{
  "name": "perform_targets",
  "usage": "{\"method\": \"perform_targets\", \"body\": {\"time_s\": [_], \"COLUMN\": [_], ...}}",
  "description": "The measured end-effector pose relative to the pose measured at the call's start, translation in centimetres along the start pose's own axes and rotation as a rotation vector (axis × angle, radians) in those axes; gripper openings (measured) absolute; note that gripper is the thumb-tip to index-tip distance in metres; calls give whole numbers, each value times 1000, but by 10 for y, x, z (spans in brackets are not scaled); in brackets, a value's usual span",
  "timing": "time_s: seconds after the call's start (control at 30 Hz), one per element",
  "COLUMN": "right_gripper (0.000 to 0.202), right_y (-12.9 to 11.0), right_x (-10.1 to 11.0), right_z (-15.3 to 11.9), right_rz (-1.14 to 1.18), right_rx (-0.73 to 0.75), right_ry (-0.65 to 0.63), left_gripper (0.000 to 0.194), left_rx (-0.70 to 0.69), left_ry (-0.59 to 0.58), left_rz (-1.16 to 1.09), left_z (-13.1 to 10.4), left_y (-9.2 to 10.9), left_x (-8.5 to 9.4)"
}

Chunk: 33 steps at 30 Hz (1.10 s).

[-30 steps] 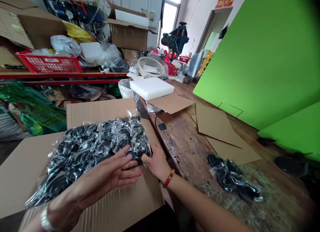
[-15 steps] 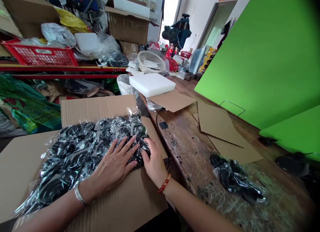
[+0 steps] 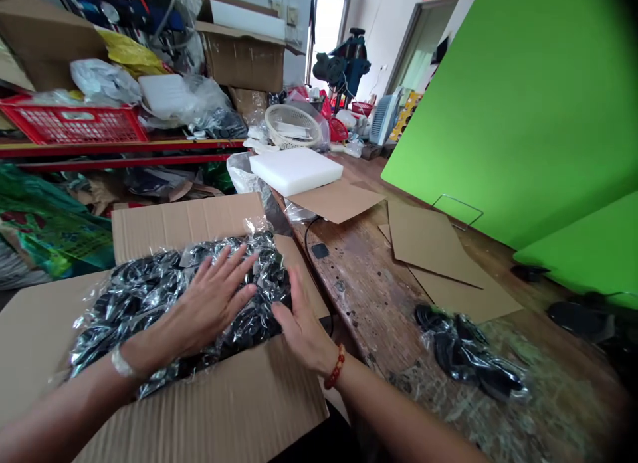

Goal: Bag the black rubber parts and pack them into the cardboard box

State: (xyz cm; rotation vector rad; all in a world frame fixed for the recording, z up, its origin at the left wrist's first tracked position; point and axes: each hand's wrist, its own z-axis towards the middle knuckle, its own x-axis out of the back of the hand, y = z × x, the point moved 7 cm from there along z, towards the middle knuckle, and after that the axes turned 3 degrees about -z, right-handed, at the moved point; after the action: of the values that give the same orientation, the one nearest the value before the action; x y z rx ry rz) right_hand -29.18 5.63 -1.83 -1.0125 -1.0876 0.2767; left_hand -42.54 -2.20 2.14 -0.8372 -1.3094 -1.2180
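An open cardboard box (image 3: 209, 403) is filled to the top with black items in clear plastic bags (image 3: 134, 297); they look like coiled cables, though the wrapping hides detail. My left hand (image 3: 214, 300) lies flat over the bags, fingers stretched and slightly apart, with a silver bangle at the wrist. At the box's right side is my right hand (image 3: 302, 323), thumb apart from the fingers, its fingertips by the edge of the bagged items. A beaded red bracelet circles that wrist. Neither hand grips anything.
On the wooden bench (image 3: 369, 317) to the right lie a bagged black item (image 3: 473, 353), flat cardboard sheets (image 3: 433, 244) and a white foam slab (image 3: 296, 169). A green panel (image 3: 523, 104) stands behind. A red crate (image 3: 74, 121) sits on the shelf at left.
My left hand has moved left and up across the bags, lifting off the right corner. My right hand has shifted slightly, its fingers straighter along the edge. The view has turned slightly.
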Motion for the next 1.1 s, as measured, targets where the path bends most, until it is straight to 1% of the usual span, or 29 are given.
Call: {"method": "perform_targets", "body": {"time_s": [0.03,0.07,0.1,0.13,0.2,0.27,0.3,0.33,0.4,0.47,0.5,0.57,0.6,0.67,0.7,0.73,0.77,0.83,0.9,0.93,1.0,1.03,1.1], "right_gripper": [66,64,63,63,63,65,66,66,67,68,69,72,71,69,68,67,67,66,64,62,61,61,65], "right_y": [-1,-2,-5,-8,-15,-21,-22,-23,-21,-19,-19,-23,-28,-39,-43,-46,-45,-39,-29,-24,-19,-17,-17], "right_x": [6,9,10,8,-3,-17,-23,-27,-32,-32,-29,-17,-9,6,11,12,8,-8,-29,-37,-46,-47,-47], "right_z": [6,12,19,25,36,41,41,41,39,36,36,39,44,59,70,81,92,109,116,118,118,117,115], "right_rz": [-17,-62,-124,-190,-312,-405,-437,-462,-492,-493,-482,-460,-461,-489,-513,-538,-561,-602,-635,-645,-657,-654,-617], "right_rx": [2,15,34,54,104,147,158,159,146,123,107,88,98,146,172,193,206,224,242,244,231,217,184], "right_ry": [36,65,81,84,66,49,45,45,40,-2,-32,-73,-75,-62,-60,-67,-89,-150,-187,-190,-171,-186,-265], "left_gripper": [58,57,58,59,60,62,62,61,60,61,61,60,58,56,56,56,57,60,65,68,71,70,69], "left_rx": [30,54,73,93,133,173,189,201,214,218,222,225,226,235,246,272,297,325,318,310,306,309,313], "left_ry": [62,102,114,107,56,24,18,17,4,-47,-79,-99,-75,38,92,134,144,111,68,58,55,52,37], "left_rz": [51,97,129,142,122,84,67,55,32,-25,-69,-145,-151,-78,-16,35,68,90,91,92,103,106,113], "left_z": [7,13,18,20,20,16,14,13,14,16,15,9,2,-15,-26,-36,-46,-60,-66,-67,-66,-65,-65], "left_y": [-7,-14,-21,-27,-39,-45,-47,-46,-45,-45,-48,-61,-71,-96,-109,-120,-130,-138,-135,-131,-125,-124,-126], "left_x": [6,7,4,-2,-21,-39,-45,-49,-51,-47,-42,-24,-13,11,18,20,16,-3,-24,-32,-38,-39,-37]}}
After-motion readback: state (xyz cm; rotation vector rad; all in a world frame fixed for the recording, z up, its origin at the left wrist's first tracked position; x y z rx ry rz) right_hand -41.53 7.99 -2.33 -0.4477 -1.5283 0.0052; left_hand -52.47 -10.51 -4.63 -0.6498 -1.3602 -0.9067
